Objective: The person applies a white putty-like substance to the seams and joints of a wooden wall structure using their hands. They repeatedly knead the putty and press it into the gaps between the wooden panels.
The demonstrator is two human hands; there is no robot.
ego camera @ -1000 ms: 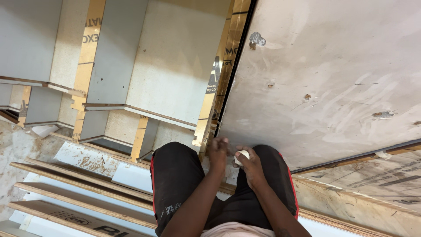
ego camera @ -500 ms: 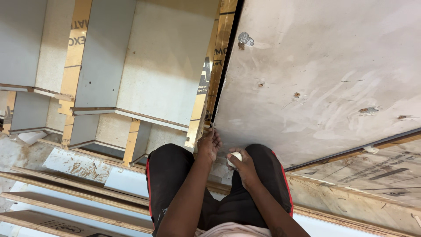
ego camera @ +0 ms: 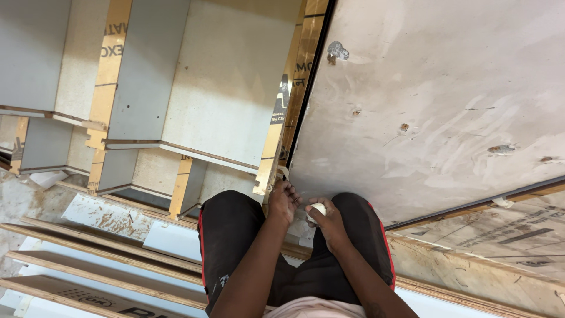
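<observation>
The big grey-white board (ego camera: 435, 100), smeared and pocked with a few filled spots, fills the right of your view, its black-edged corner coming down just in front of your knees. To its left stand laminate panels (ego camera: 223, 76) on edge, with brown-taped edges, and lower left lies a stack of plywood strips (ego camera: 88, 259) on the floor.

Since a second ago your view has shifted left and your left hand (ego camera: 283, 200) has moved up from beside the right one to the board's corner, where its fingers are pinched together on a thin strip of pale edge tape (ego camera: 282, 172) rising along the edge. That suggests you have gone from handling the roll to working the strip at the edge.

Your right hand (ego camera: 326, 221) stays low between your knees, fingers closed around a small white tape roll (ego camera: 318, 209), just beside the left hand.
</observation>
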